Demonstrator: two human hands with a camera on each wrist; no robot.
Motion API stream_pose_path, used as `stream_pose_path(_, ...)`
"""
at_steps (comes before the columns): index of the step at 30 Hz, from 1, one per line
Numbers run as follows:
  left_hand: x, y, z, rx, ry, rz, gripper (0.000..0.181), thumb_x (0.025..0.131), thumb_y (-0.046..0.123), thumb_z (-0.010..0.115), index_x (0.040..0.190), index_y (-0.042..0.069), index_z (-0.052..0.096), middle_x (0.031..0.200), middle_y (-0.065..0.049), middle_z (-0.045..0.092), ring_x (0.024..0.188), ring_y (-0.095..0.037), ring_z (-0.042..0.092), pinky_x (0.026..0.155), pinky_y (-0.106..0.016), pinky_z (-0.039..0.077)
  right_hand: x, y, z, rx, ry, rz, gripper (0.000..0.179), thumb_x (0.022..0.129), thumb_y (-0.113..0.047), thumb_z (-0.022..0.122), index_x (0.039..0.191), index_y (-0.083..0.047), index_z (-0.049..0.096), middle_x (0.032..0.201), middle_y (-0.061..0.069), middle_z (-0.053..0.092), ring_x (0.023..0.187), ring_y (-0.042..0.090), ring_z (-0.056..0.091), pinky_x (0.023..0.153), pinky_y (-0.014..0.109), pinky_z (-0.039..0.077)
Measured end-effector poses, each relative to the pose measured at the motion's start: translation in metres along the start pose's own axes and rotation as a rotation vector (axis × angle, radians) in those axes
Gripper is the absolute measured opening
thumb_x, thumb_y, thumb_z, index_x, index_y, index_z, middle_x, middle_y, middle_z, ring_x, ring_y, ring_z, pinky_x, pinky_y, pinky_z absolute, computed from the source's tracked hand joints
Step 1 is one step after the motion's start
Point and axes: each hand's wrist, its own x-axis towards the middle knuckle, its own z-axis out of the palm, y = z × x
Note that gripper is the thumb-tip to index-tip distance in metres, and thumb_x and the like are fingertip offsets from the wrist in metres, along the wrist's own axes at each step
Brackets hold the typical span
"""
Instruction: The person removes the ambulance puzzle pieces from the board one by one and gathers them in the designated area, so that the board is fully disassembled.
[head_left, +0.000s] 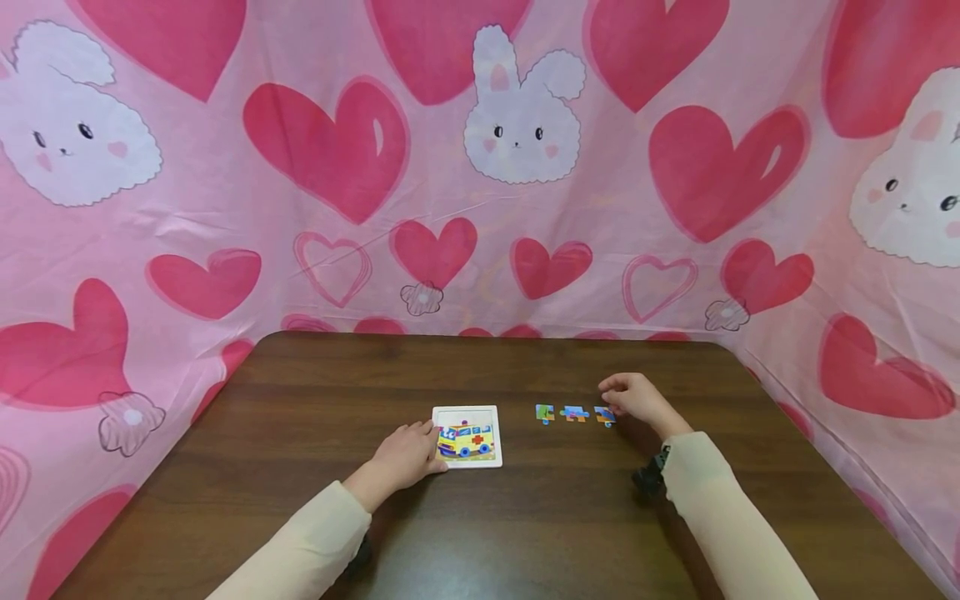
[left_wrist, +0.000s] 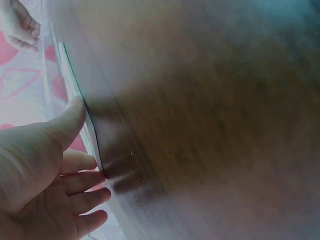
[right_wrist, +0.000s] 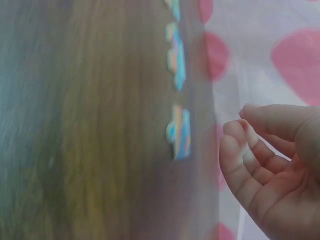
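Note:
A white-framed jigsaw board (head_left: 467, 410) with a yellow ambulance picture lies flat on the table. My left hand (head_left: 408, 454) rests at its left side, thumb along the near corner and the fingers fairly straight against the left rim. In the left wrist view the left thumb and fingertips meet the thin board edge (left_wrist: 91, 125). Three loose puzzle pieces lie in a row to the right of the board: a green and blue one (head_left: 544, 412), a middle one (head_left: 575, 412) and a blue and orange one (head_left: 603, 414). Beside the last piece hovers my right hand (head_left: 633, 396), fingers loosely bent and holding nothing.
The brown wooden table (head_left: 495, 533) has pink cloth walls (head_left: 480, 283) with hearts and rabbits around its far and side edges. A dark wrist camera (head_left: 651, 475) is strapped under the right sleeve.

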Motion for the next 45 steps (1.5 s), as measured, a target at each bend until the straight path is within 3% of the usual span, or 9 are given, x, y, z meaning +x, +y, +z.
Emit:
stream_pose_path(6,0.0,-0.001,0.001,-0.007,0.0,-0.006,0.059,0.081,0.038,0.067,0.119,-0.006,0.058,0.126,-0.022,0.052,0.118,-0.035,0.047,0.098,-0.046,0.034,0.001,-0.021,0.008,0.025,-0.033,-0.073,0.024,0.09,0.0,0.054,0.109,0.015,0.054,0.083,0.023,0.058,0.066,0.024,0.055,0.065,0.038,0.052)
stream_pose_path(11,-0.001,0.0,0.001,-0.007,0.006,-0.006,0.058,0.081,0.038,0.068,0.118,-0.006,0.058,0.126,-0.021,0.052,0.117,-0.035,0.047,0.098,-0.046,0.035,0.004,-0.037,0.018,0.047,-0.059,-0.101,0.025,0.09,-0.002,0.056,0.11,0.013,0.054,0.088,0.025,0.058,0.069,0.023,0.056,0.068,0.035,0.052)
stream_pose_path(17,-0.001,0.0,0.001,-0.005,0.005,-0.008,0.058,0.081,0.038,0.067,0.119,-0.006,0.058,0.126,-0.021,0.052,0.117,-0.035,0.047,0.098,-0.046,0.034,0.005,-0.056,0.033,0.039,-0.098,-0.132,0.026,0.089,-0.004,0.059,0.11,0.011,0.056,0.087,0.023,0.058,0.071,0.026,0.058,0.068,0.034,0.052)
stream_pose_path(23,-0.001,0.0,0.001,0.001,0.005,-0.003,0.059,0.081,0.038,0.067,0.119,-0.006,0.058,0.126,-0.021,0.052,0.117,-0.035,0.047,0.098,-0.046,0.035,0.004,-0.073,0.053,0.029,-0.136,-0.178,0.022,0.089,-0.003,0.058,0.108,0.009,0.058,0.084,0.016,0.059,0.076,0.036,0.059,0.072,0.043,0.051)
stream_pose_path(27,-0.001,0.0,0.001,-0.005,0.002,-0.002,0.059,0.082,0.038,0.067,0.119,-0.006,0.058,0.126,-0.021,0.052,0.118,-0.035,0.047,0.098,-0.046,0.034,0.005,-0.08,0.068,0.001,-0.155,-0.222,0.022,0.088,-0.003,0.06,0.106,0.008,0.06,0.075,0.007,0.057,0.067,0.027,0.057,0.063,0.038,0.05)
stream_pose_path(33,0.0,-0.001,0.002,-0.005,0.004,0.003,0.058,0.082,0.038,0.066,0.119,-0.006,0.057,0.127,-0.022,0.051,0.118,-0.036,0.047,0.098,-0.046,0.034,0.004,-0.093,0.095,-0.009,-0.217,-0.251,0.02,0.085,-0.002,0.062,0.104,0.006,0.061,0.07,0.003,0.054,0.061,0.015,0.052,0.057,0.031,0.048)
stream_pose_path(45,0.001,-0.001,0.001,-0.026,-0.004,-0.015,0.059,0.082,0.038,0.067,0.119,-0.006,0.057,0.126,-0.022,0.052,0.117,-0.036,0.047,0.097,-0.047,0.035,0.002,-0.117,0.133,-0.089,-0.282,-0.278,0.023,0.085,-0.005,0.064,0.107,0.001,0.063,0.073,0.002,0.053,0.06,0.015,0.048,0.052,0.024,0.043)
